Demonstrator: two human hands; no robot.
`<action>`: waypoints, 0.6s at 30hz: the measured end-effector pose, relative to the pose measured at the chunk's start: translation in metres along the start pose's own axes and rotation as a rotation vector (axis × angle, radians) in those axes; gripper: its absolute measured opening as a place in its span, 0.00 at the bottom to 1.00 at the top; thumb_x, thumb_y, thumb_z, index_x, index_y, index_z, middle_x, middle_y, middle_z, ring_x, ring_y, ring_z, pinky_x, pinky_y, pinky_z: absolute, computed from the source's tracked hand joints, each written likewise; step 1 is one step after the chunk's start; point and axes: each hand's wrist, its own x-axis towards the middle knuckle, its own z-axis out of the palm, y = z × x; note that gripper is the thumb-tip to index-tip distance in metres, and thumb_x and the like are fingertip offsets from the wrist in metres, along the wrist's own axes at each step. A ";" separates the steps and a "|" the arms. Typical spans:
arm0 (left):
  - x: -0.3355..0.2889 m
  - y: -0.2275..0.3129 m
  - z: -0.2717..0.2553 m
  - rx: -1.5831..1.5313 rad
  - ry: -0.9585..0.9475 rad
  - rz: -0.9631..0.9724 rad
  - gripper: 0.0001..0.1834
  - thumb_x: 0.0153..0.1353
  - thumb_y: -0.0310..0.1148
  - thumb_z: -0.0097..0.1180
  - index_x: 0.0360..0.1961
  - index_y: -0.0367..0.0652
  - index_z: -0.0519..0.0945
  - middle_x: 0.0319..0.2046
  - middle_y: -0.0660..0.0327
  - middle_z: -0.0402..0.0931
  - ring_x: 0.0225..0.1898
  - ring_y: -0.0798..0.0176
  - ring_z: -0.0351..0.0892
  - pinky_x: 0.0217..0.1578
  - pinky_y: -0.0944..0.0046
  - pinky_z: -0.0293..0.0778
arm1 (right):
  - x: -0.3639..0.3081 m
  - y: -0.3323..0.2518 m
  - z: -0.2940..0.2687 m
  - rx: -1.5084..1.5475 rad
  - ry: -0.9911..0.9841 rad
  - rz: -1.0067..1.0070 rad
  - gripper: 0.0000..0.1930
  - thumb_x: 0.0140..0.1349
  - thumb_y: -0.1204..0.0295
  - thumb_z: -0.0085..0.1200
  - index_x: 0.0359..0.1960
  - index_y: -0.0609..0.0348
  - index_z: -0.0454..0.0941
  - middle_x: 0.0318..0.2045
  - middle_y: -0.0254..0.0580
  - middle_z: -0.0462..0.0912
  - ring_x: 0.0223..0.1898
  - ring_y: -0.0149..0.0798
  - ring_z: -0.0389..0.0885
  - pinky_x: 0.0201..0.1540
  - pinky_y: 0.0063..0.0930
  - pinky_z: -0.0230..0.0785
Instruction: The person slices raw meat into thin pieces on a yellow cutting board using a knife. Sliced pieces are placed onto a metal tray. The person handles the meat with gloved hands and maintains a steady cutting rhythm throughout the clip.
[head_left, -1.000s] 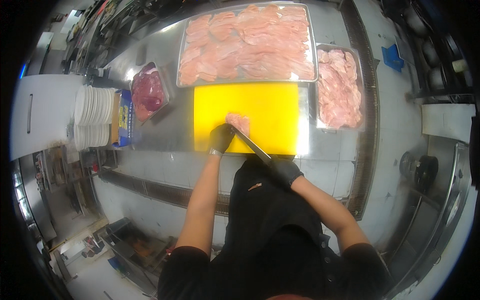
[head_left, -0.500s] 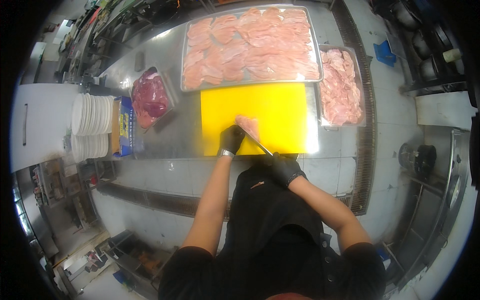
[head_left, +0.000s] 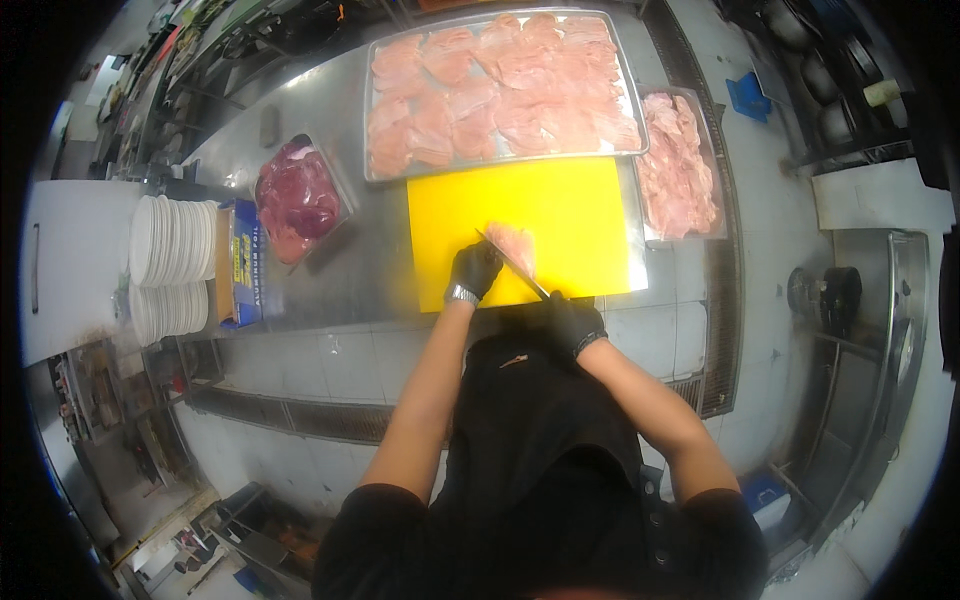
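On a yellow cutting board (head_left: 585, 220) lies a small piece of pale pink raw meat (head_left: 514, 245), which looks like chicken. My left hand (head_left: 477, 270), in a black glove, has its fingers bent in and closed at the meat's left edge; the fingertips are partly hidden. A knife (head_left: 528, 280) slants across the piece, its tip up beside my left fingers. Its handle is inside my right hand (head_left: 575, 323), also gloved in black, which is closed around it at the board's near edge.
Beyond the board, a large metal tray (head_left: 400, 172) holds flat slices of raw meat. A clear container (head_left: 722, 200) of meat pieces stands at right. To the left are a tub of dark red meat (head_left: 297, 195), a foil box (head_left: 240, 265) and stacked white plates (head_left: 172, 240).
The view has shifted slightly. Both hands stay at the meat with the knife across it, and the blade's tip shows more clearly past my left fingers.
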 end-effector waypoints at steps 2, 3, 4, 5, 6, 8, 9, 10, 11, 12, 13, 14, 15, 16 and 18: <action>0.004 -0.002 -0.002 -0.010 -0.029 0.008 0.12 0.66 0.38 0.58 0.32 0.43 0.87 0.33 0.45 0.87 0.34 0.38 0.87 0.37 0.43 0.83 | -0.009 -0.001 -0.006 0.044 -0.081 0.013 0.18 0.74 0.63 0.48 0.57 0.61 0.77 0.39 0.60 0.90 0.41 0.60 0.90 0.43 0.55 0.82; 0.002 -0.003 -0.002 -0.017 -0.029 0.013 0.12 0.66 0.38 0.58 0.32 0.43 0.87 0.33 0.45 0.87 0.34 0.37 0.87 0.37 0.43 0.83 | -0.015 -0.003 -0.008 0.048 -0.113 0.020 0.17 0.75 0.63 0.47 0.57 0.60 0.78 0.41 0.59 0.90 0.42 0.60 0.90 0.44 0.54 0.82; 0.004 -0.004 -0.003 -0.023 -0.023 0.019 0.12 0.66 0.38 0.58 0.33 0.43 0.87 0.33 0.45 0.87 0.34 0.37 0.87 0.37 0.43 0.83 | -0.020 -0.004 -0.010 0.049 -0.199 0.089 0.17 0.75 0.63 0.47 0.56 0.59 0.78 0.42 0.58 0.90 0.43 0.59 0.90 0.45 0.54 0.82; 0.003 -0.004 -0.003 -0.035 -0.017 0.013 0.12 0.66 0.38 0.57 0.33 0.42 0.87 0.33 0.45 0.87 0.34 0.37 0.87 0.37 0.43 0.83 | -0.027 -0.004 -0.011 0.031 -0.276 0.158 0.16 0.76 0.62 0.46 0.55 0.56 0.80 0.44 0.57 0.90 0.46 0.58 0.90 0.47 0.53 0.81; 0.006 -0.005 -0.003 -0.016 -0.017 0.029 0.13 0.67 0.39 0.58 0.33 0.43 0.87 0.33 0.45 0.87 0.34 0.37 0.87 0.37 0.44 0.83 | -0.029 -0.005 -0.010 0.006 -0.316 0.214 0.17 0.76 0.63 0.46 0.57 0.57 0.78 0.43 0.56 0.90 0.44 0.58 0.90 0.45 0.51 0.82; 0.007 -0.006 -0.003 0.010 -0.030 0.034 0.14 0.70 0.42 0.59 0.33 0.44 0.88 0.33 0.46 0.87 0.34 0.38 0.87 0.36 0.46 0.84 | -0.026 -0.007 -0.004 0.035 -0.204 0.169 0.19 0.75 0.61 0.47 0.59 0.59 0.77 0.40 0.56 0.90 0.42 0.59 0.91 0.42 0.51 0.83; 0.008 -0.006 -0.003 0.041 -0.039 0.046 0.15 0.70 0.42 0.58 0.33 0.44 0.88 0.33 0.46 0.87 0.34 0.38 0.87 0.36 0.46 0.84 | -0.023 -0.009 -0.001 0.036 -0.151 0.128 0.20 0.75 0.59 0.48 0.59 0.60 0.76 0.39 0.58 0.90 0.41 0.60 0.91 0.42 0.52 0.83; 0.005 -0.007 -0.002 0.071 -0.048 0.053 0.15 0.70 0.42 0.58 0.33 0.44 0.88 0.33 0.46 0.87 0.34 0.39 0.87 0.37 0.46 0.84 | -0.019 -0.011 0.003 0.024 -0.138 0.119 0.22 0.74 0.58 0.49 0.59 0.62 0.75 0.39 0.60 0.90 0.40 0.61 0.91 0.42 0.53 0.83; 0.010 -0.007 -0.002 0.108 -0.031 0.063 0.15 0.70 0.42 0.58 0.33 0.44 0.88 0.34 0.46 0.87 0.34 0.39 0.88 0.37 0.47 0.84 | -0.015 -0.012 0.003 0.041 -0.084 0.097 0.22 0.74 0.57 0.50 0.59 0.61 0.75 0.38 0.60 0.90 0.40 0.61 0.91 0.42 0.53 0.82; 0.010 -0.009 -0.001 0.065 -0.036 0.078 0.15 0.70 0.42 0.58 0.32 0.44 0.88 0.34 0.46 0.87 0.33 0.39 0.88 0.37 0.47 0.84 | -0.018 -0.015 0.004 0.053 -0.090 0.111 0.22 0.74 0.56 0.50 0.59 0.61 0.74 0.38 0.60 0.90 0.40 0.61 0.90 0.42 0.53 0.82; 0.010 -0.009 0.000 0.027 -0.028 0.090 0.15 0.70 0.42 0.58 0.32 0.44 0.88 0.33 0.45 0.87 0.33 0.39 0.88 0.37 0.47 0.84 | -0.019 -0.017 0.003 0.066 -0.097 0.126 0.23 0.74 0.56 0.50 0.60 0.61 0.74 0.38 0.60 0.90 0.40 0.62 0.90 0.42 0.54 0.82; 0.010 -0.011 0.000 -0.011 -0.022 0.103 0.15 0.70 0.41 0.58 0.31 0.43 0.88 0.33 0.45 0.88 0.33 0.39 0.88 0.37 0.47 0.84 | -0.024 -0.018 0.001 0.072 -0.190 0.171 0.25 0.72 0.55 0.53 0.61 0.63 0.73 0.41 0.61 0.89 0.43 0.60 0.90 0.44 0.53 0.83; 0.009 -0.013 0.000 -0.066 -0.025 0.079 0.14 0.68 0.40 0.59 0.31 0.42 0.88 0.33 0.45 0.87 0.33 0.40 0.88 0.37 0.46 0.84 | -0.031 -0.017 -0.003 0.077 -0.283 0.216 0.28 0.71 0.54 0.56 0.62 0.65 0.71 0.44 0.62 0.88 0.45 0.59 0.90 0.46 0.53 0.83; 0.009 -0.016 -0.001 -0.037 0.007 0.066 0.13 0.67 0.39 0.59 0.31 0.43 0.88 0.33 0.45 0.87 0.34 0.40 0.88 0.37 0.46 0.84 | -0.038 -0.017 -0.006 0.097 -0.347 0.247 0.32 0.69 0.53 0.58 0.63 0.67 0.70 0.47 0.63 0.88 0.48 0.57 0.90 0.47 0.52 0.83; 0.011 -0.026 -0.005 0.062 -0.003 0.006 0.11 0.65 0.38 0.61 0.32 0.43 0.88 0.33 0.45 0.87 0.35 0.40 0.88 0.38 0.46 0.84 | -0.049 -0.019 -0.008 0.069 -0.369 0.256 0.34 0.66 0.52 0.62 0.62 0.68 0.70 0.46 0.62 0.88 0.47 0.57 0.90 0.47 0.52 0.83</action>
